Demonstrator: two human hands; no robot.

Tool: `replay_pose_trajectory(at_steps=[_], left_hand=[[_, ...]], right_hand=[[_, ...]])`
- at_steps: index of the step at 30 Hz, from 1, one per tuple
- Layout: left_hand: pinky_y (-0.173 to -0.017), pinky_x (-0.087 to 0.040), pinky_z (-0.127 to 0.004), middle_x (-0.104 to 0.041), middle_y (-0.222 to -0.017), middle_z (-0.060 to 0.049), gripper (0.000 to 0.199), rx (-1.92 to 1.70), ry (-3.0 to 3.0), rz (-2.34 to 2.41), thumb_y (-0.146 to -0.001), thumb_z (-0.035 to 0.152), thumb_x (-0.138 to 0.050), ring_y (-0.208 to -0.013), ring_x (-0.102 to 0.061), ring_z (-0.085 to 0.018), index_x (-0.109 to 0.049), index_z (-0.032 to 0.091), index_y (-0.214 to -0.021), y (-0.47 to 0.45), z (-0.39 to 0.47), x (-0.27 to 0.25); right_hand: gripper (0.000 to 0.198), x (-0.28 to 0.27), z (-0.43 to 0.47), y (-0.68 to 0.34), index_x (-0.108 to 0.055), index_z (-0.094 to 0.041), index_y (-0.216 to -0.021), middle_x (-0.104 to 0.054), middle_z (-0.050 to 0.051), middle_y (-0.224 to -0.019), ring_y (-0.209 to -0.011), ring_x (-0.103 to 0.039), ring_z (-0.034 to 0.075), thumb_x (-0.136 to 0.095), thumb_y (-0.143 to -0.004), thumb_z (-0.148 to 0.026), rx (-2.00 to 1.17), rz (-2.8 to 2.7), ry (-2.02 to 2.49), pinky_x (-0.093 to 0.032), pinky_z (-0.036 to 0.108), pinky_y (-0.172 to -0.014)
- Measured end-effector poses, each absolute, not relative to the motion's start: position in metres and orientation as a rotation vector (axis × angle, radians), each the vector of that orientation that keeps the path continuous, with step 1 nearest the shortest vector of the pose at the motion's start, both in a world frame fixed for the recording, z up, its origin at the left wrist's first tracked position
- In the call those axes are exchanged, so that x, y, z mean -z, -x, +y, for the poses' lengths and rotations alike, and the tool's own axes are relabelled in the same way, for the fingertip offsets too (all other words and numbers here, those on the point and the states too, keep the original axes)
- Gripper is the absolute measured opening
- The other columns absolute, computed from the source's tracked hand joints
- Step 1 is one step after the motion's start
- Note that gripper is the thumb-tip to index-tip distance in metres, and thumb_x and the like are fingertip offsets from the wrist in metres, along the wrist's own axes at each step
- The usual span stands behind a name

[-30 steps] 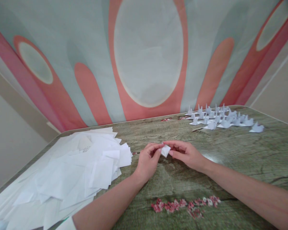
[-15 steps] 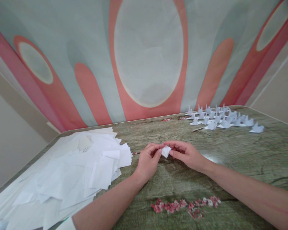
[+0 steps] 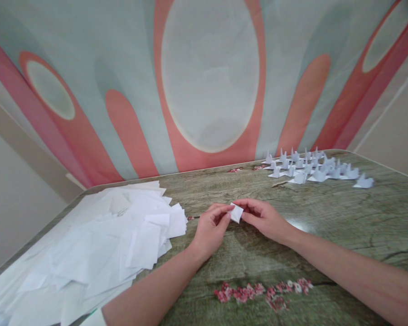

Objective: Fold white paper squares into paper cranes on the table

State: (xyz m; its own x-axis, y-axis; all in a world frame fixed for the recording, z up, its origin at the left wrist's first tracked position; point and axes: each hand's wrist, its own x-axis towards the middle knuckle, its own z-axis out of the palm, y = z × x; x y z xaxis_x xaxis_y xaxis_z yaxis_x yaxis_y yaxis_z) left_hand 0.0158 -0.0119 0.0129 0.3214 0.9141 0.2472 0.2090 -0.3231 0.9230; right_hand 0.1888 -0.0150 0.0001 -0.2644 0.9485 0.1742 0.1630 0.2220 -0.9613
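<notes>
A small white folded paper (image 3: 236, 213), diamond-shaped from here, is held between my two hands above the middle of the table. My left hand (image 3: 211, 227) pinches its left corner between thumb and fingers. On the opposite side, my right hand (image 3: 265, 219) grips the right edge, its fingertips partly behind the paper. The finer folds are too small to make out.
To the left spreads a big heap of loose white paper sheets (image 3: 88, 244). Several folded white paper cranes (image 3: 319, 172) stand at the back right of the wood-patterned table (image 3: 333, 217). A patterned backdrop (image 3: 211, 81) rises behind the table.
The folded paper has shifted very slightly to the right and shows a little more of its face. Both hands keep their grip, with small finger movements.
</notes>
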Motion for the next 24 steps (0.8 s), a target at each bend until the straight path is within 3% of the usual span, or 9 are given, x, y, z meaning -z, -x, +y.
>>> replay_pose_trajectory(at_steps=[10,16,24], left_hand=[[-0.081,-0.049,-0.031,-0.057,-0.107,-0.008,0.032,-1.039,-1.562,0.876,-0.069,0.012,-0.062,-0.086,-0.06,-0.016,-0.062,0.017,-0.101,-0.021,-0.014,-0.006],[-0.085,-0.048,-0.032,-0.061,-0.105,-0.009,0.031,-1.043,-1.504,0.89,-0.073,0.013,-0.058,-0.093,-0.06,-0.018,-0.061,0.016,-0.104,-0.021,-0.014,-0.005],[-0.077,-0.051,-0.028,-0.064,-0.103,-0.008,0.046,-0.987,-1.505,0.958,-0.072,0.006,-0.051,-0.082,-0.063,-0.015,-0.052,0.015,-0.117,-0.021,-0.014,-0.001]], right_hand=[[0.027,0.002,-0.013,-0.188,-0.06,-0.02,-0.105,-0.065,0.003,-0.089,-0.077,-0.058,0.016,-0.052,-0.079,-0.023,-1.099,-1.651,1.035,-0.046,0.028,-0.069],[0.027,0.003,-0.013,-0.189,-0.06,-0.019,-0.106,-0.065,0.003,-0.086,-0.075,-0.058,0.016,-0.051,-0.081,-0.024,-1.061,-1.688,1.043,-0.046,0.029,-0.071],[0.022,-0.005,-0.021,-0.185,-0.062,-0.019,-0.099,-0.064,0.001,-0.08,-0.074,-0.057,0.016,-0.049,-0.081,-0.02,-0.975,-1.755,1.09,-0.044,0.027,-0.069]])
